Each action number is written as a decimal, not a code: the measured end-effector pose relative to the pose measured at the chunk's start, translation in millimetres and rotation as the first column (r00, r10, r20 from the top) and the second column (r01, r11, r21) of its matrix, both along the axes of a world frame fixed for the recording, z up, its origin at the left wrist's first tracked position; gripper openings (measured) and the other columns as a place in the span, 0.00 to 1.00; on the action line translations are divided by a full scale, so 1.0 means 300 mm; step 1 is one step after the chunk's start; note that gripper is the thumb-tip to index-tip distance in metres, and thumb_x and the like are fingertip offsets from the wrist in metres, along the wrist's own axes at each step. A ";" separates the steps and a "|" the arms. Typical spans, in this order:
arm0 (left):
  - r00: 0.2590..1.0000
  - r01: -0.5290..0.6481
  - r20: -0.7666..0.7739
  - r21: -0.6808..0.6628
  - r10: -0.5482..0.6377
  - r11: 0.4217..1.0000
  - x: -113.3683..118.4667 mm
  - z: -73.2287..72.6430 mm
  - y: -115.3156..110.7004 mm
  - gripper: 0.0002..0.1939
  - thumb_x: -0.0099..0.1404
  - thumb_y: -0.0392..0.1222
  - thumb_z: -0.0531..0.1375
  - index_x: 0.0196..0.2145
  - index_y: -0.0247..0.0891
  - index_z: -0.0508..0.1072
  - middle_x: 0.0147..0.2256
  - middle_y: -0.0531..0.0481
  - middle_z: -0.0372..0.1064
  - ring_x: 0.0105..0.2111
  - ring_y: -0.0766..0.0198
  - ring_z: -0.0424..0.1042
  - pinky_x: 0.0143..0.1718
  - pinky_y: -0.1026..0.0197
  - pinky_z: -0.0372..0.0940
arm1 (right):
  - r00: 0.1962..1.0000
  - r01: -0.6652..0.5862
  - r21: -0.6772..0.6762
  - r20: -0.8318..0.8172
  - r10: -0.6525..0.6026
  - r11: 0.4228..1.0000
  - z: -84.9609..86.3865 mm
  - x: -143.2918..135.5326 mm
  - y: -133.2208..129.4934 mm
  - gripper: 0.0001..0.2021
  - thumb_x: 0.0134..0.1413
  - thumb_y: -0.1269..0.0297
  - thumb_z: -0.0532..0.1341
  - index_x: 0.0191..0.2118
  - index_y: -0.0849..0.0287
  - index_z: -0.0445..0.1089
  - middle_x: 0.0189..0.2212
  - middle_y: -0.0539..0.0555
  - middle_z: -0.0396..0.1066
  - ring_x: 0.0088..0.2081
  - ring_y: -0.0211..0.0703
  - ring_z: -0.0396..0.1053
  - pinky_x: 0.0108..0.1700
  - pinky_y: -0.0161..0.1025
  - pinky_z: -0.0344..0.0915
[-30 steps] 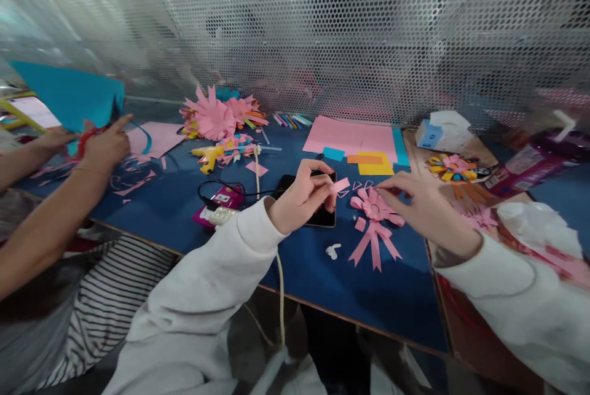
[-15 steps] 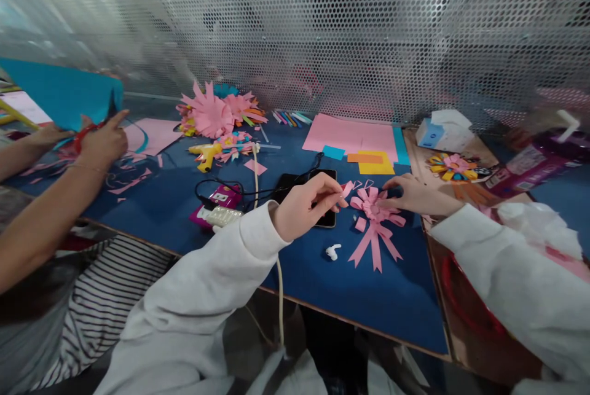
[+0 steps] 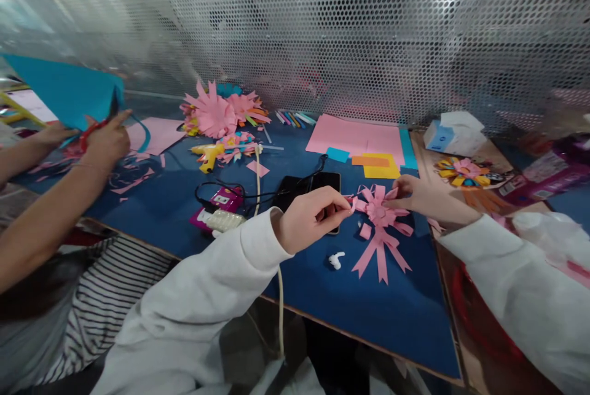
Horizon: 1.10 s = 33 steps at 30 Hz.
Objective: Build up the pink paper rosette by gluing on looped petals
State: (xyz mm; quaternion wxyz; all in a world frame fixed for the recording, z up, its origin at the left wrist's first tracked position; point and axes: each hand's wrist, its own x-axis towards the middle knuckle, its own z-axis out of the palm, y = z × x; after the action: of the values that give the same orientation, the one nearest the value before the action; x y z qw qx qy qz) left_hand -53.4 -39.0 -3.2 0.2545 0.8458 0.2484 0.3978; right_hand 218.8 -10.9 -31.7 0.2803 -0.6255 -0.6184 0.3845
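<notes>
A pink paper flower (image 3: pixel 378 213) with looped petals and notched ribbon tails (image 3: pixel 381 255) lies on the blue table. My left hand (image 3: pixel 313 215) is closed in a pinch on a small pink paper strip (image 3: pixel 358 204), whose far end is at the flower's left edge. Whether the two are joined, I cannot tell. From the right, my right hand (image 3: pixel 421 199) grips the flower's upper right side between thumb and fingers. A loose pink paper loop (image 3: pixel 365 231) rests just left of the tails.
A white earbud (image 3: pixel 336 260) lies below my left hand, and a black phone (image 3: pixel 295 186) behind it. Farther left are a purple power socket (image 3: pixel 225 199) and a yellow glue gun (image 3: pixel 209 154). A co-worker's hand (image 3: pixel 107 137) holds red scissors (image 3: pixel 94 128) at a blue sheet (image 3: pixel 64 94).
My left hand has moved right and slightly down, bringing the pink strip against the flower's left side. My right hand keeps its hold on the flower. The view has shifted slightly.
</notes>
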 end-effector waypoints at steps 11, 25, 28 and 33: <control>0.992 -0.100 0.074 -0.047 0.103 0.994 0.014 -0.018 -0.006 0.02 0.62 0.35 0.57 0.31 0.36 0.69 0.26 0.52 0.68 0.23 0.72 0.62 0.25 0.68 0.61 | 0.855 0.202 -0.150 -0.455 -0.249 0.968 0.131 -0.059 -0.061 0.16 0.34 0.59 0.70 0.32 0.56 0.69 0.25 0.50 0.72 0.26 0.39 0.70 0.27 0.34 0.67; 0.979 -0.151 0.173 0.234 0.111 0.961 0.004 -0.009 -0.011 0.01 0.62 0.32 0.57 0.33 0.35 0.67 0.33 0.48 0.65 0.23 0.73 0.60 0.25 0.68 0.63 | 0.817 0.156 -0.049 -0.554 -0.156 0.987 0.202 -0.147 -0.152 0.13 0.34 0.59 0.71 0.27 0.56 0.71 0.25 0.48 0.70 0.25 0.33 0.67 0.25 0.29 0.63; 0.986 -0.140 0.129 0.298 0.106 0.944 0.000 -0.008 -0.016 0.02 0.63 0.32 0.57 0.34 0.35 0.69 0.34 0.47 0.66 0.24 0.74 0.63 0.25 0.69 0.65 | 0.814 0.165 -0.049 -0.558 -0.164 0.985 0.208 -0.146 -0.151 0.13 0.33 0.59 0.72 0.27 0.57 0.72 0.25 0.48 0.70 0.26 0.33 0.67 0.25 0.28 0.63; 0.987 -0.137 0.130 0.320 0.100 0.937 0.003 -0.015 -0.011 0.02 0.62 0.31 0.57 0.35 0.33 0.70 0.33 0.47 0.69 0.28 0.72 0.68 0.26 0.71 0.66 | 0.811 0.164 -0.051 -0.562 -0.165 0.985 0.215 -0.147 -0.149 0.14 0.33 0.58 0.72 0.27 0.57 0.71 0.24 0.48 0.70 0.25 0.33 0.67 0.25 0.29 0.64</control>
State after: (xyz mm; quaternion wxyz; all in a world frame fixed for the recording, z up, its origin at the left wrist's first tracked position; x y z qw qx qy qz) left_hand -52.4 -42.4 -7.7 0.0991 0.8363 0.2145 0.4948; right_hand 174.8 -55.5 32.7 0.4823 -0.5352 -0.4515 0.5264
